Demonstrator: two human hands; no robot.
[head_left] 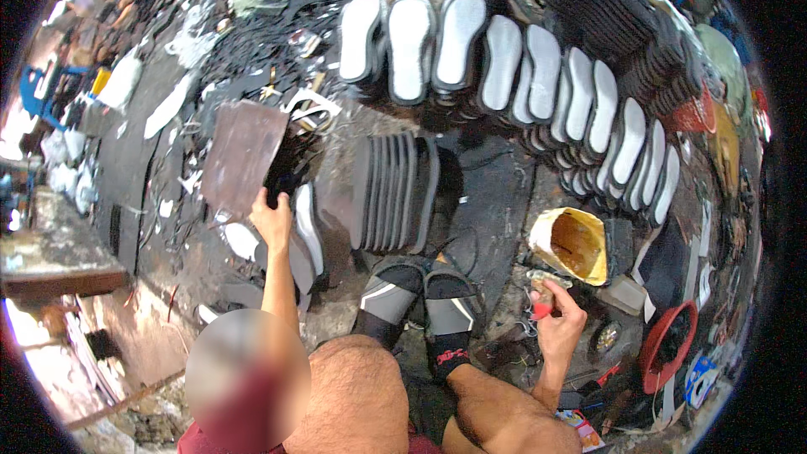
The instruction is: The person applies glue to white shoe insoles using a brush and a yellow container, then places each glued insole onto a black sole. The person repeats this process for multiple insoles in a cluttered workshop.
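My left hand (pixel 273 219) pinches the lower edge of a flat brown sheet (pixel 244 155), which is tilted up over the floor at the left. White-topped soles (pixel 308 227) lie just beside that wrist. At the right, my right hand (pixel 561 319) is closed around a small brush with a red part (pixel 542 308); its pale, crusted end sits by the near rim of a cut-open yellowish container (pixel 598 269). Amber liquid or glue coats the inside of this container. Between my hands, several dark grey soles (pixel 391 193) stand on edge in a row.
Stacked soles with white tops (pixel 462 38) curve from the far middle round to the right. Behind them rise tall piles of black soles (pixel 601 4). Black scraps (pixel 244 59) litter the far left. A red ring-shaped rim (pixel 670 345) lies at the near right. My sandalled feet (pixel 391 294) rest at centre.
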